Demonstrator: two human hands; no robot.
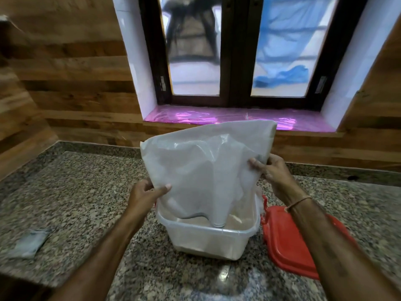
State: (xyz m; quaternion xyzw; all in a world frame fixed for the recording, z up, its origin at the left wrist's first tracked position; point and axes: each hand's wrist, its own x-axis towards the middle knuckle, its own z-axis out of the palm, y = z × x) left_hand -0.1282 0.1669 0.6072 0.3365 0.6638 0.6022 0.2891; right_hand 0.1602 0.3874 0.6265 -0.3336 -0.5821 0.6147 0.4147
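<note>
Two hands in the head view pinch a translucent white plastic bag of pale powder point(201, 166), left hand point(144, 193) low, right hand point(271, 170) higher. Its corner dips into a clear rectangular plastic tub point(208, 237) on the granite counter point(86, 192). Pouring looks partway done: most powder remains bagged. A red plastic lid point(288, 240) lies to the tub's right.

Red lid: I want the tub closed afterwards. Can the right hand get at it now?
Probably not yet: the right hand grips the bag. Once freed, nothing covers the red lid lying below its forearm.
</note>
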